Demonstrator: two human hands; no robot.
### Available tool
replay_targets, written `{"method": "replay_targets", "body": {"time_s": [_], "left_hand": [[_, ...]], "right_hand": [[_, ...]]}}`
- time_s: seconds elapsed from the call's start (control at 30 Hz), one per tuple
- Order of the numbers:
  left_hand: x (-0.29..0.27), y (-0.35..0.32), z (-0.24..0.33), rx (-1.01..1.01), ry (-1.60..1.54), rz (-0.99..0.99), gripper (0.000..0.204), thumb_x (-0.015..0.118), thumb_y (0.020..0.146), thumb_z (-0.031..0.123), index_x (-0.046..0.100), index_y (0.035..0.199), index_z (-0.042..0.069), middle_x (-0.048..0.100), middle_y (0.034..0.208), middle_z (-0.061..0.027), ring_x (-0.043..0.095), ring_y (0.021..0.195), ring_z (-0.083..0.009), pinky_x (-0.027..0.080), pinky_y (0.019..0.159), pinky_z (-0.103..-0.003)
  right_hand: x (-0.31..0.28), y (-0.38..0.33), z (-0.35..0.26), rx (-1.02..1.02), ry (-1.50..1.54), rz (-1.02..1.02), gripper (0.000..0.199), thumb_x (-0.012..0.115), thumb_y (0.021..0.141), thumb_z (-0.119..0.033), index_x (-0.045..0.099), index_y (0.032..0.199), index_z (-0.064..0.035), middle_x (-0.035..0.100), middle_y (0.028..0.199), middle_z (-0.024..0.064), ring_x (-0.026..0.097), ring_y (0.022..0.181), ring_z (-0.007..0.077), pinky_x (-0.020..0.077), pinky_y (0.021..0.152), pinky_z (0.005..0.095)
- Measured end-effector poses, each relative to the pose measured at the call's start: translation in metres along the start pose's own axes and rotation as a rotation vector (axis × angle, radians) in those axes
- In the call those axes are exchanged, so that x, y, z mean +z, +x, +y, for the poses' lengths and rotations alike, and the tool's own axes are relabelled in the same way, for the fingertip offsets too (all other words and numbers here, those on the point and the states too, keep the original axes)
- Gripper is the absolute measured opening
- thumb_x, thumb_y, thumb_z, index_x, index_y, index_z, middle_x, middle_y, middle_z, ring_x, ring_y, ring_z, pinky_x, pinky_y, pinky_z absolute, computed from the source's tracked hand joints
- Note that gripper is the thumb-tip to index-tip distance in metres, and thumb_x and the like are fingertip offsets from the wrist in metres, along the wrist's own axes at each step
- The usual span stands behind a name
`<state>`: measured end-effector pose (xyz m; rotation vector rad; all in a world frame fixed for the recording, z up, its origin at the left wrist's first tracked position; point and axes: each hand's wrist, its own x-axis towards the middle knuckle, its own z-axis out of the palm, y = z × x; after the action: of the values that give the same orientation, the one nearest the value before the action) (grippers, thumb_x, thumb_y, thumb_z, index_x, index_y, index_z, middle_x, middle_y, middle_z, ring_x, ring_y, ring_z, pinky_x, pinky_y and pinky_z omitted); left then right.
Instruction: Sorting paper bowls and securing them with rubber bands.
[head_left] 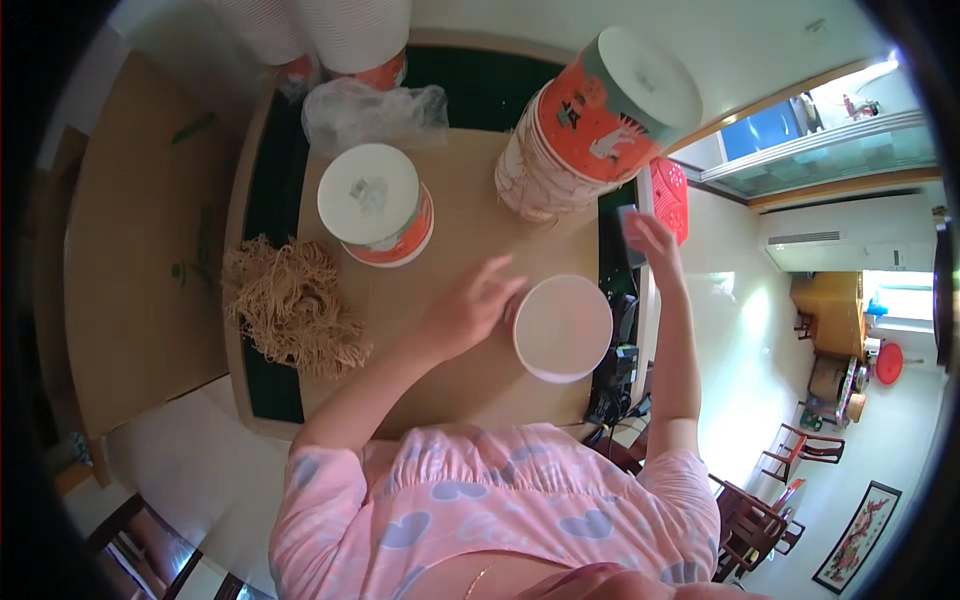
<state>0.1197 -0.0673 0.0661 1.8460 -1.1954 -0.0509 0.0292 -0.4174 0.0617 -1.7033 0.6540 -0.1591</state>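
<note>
A white round paper tub (563, 330) stands in front of me with its open mouth up. My left hand (472, 308) is just left of the tub, with fingers stretched out and nothing in them; its fingertips are close to the tub's wall. At the table's right edge, my right hand (655, 240) has its fingers on a dark grey flat object (630, 236), whose kind I cannot make out. Two upside-down tubs (370, 195), nested, sit to the left. A loose bundle of tan twine (290, 305) lies beside them.
A tall leaning stack of orange-printed tubs (610, 125) stands at the far right. More white stacks (355, 35) and a clear plastic bag (375, 112) are at the far left. Black devices with cables (620, 370) line the right edge, near a red plastic basket (668, 198).
</note>
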Motion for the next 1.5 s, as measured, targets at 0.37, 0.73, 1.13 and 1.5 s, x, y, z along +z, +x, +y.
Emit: {"method": "replay_targets", "body": {"time_s": [0.37, 0.73, 1.13, 1.5], "left_hand": [[-0.024, -0.228, -0.037, -0.742, 0.087, 0.236, 0.012, 0.059, 0.087, 0.004, 0.064, 0.098, 0.004, 0.061, 0.092, -0.0100, 0.060, 0.070, -0.0193, 0.049, 0.062, -0.029], [-0.035, -0.262, -0.073, -0.810, 0.184, 0.398, 0.009, 0.060, 0.087, 0.008, 0.065, 0.094, 0.006, 0.061, 0.082, -0.0116, 0.062, 0.072, -0.0252, 0.050, 0.065, -0.034], [-0.081, -0.243, -0.101, -0.879, 0.392, 0.555, 0.015, 0.065, 0.084, 0.018, 0.066, 0.091, 0.005, 0.066, 0.083, -0.0115, 0.065, 0.076, -0.0253, 0.050, 0.069, -0.035], [-0.092, -0.236, -0.100, -1.136, 0.025, 0.607, 0.024, 0.069, 0.081, 0.024, 0.064, 0.086, 0.001, 0.066, 0.080, -0.0110, 0.064, 0.071, -0.0239, 0.049, 0.066, -0.035]], "right_hand": [[0.096, -0.148, 0.029, 0.096, -0.091, 0.006, 0.033, 0.052, 0.097, -0.025, 0.056, 0.125, -0.0083, 0.048, 0.063, -0.0030, 0.045, 0.053, 0.0040, 0.0355, 0.047, 0.0199], [0.151, -0.193, 0.044, -0.022, -0.398, 0.044, 0.035, 0.058, 0.086, -0.009, 0.054, 0.121, -0.0059, 0.055, 0.066, 0.0080, 0.055, 0.058, 0.0159, 0.0466, 0.057, 0.0300], [0.152, -0.215, 0.032, -0.118, -0.367, 0.076, 0.034, 0.060, 0.089, -0.012, 0.054, 0.122, -0.0073, 0.059, 0.074, 0.0058, 0.058, 0.065, 0.0130, 0.0474, 0.059, 0.0269], [0.135, -0.249, 0.010, -0.158, -0.248, 0.035, 0.028, 0.054, 0.089, -0.002, 0.059, 0.117, -0.0055, 0.061, 0.080, 0.0010, 0.056, 0.070, 0.0082, 0.0471, 0.064, 0.0213]]}}
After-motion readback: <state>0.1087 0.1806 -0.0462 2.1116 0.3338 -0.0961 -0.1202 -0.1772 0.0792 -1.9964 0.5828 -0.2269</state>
